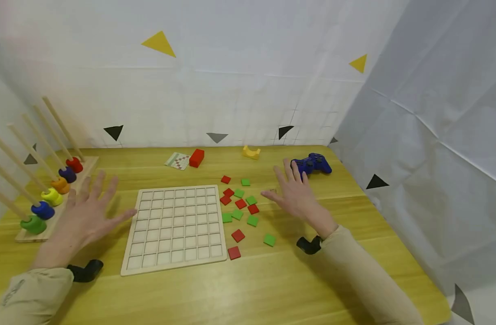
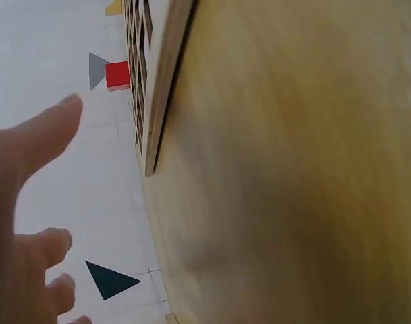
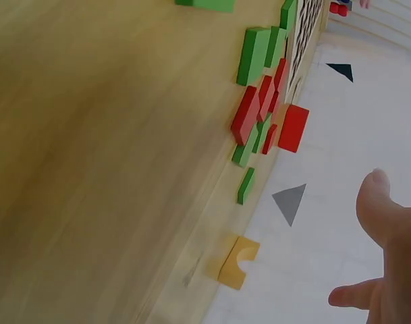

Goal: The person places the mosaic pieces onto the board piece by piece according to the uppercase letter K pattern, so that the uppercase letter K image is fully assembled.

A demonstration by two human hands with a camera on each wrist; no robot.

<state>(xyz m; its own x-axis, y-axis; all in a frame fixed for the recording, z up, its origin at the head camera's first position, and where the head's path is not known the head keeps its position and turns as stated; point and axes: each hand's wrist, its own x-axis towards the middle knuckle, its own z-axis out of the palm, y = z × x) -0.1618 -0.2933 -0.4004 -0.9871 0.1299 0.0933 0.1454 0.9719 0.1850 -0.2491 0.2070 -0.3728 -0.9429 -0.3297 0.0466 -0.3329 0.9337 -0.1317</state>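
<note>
My left hand [image 1: 89, 212] hovers over the table with fingers spread, between a wooden peg rack [image 1: 91, 164] and a pale wooden grid board [image 1: 174, 268]. Its thumb comes near the board's left edge in the head view; nothing is held. To the board's right lie several loose red tiles [image 1: 238, 235] and green tiles [image 1: 269, 239], a few of them touching or overlapping. Past these, my right hand [image 1: 298, 198] is held above the table, fingers spread and holding nothing. Its fingertips partly cover the dark blue game controller [image 1: 318, 163] in the head view.
Along the back stand a red block [image 1: 197, 158], a patterned card [image 1: 178, 160] and a yellow arch block [image 1: 251, 152]. The rack's tall pegs carry coloured rings, including a green one [image 1: 33, 224]. A white sheet with triangles [image 1: 248, 81] rises behind the table.
</note>
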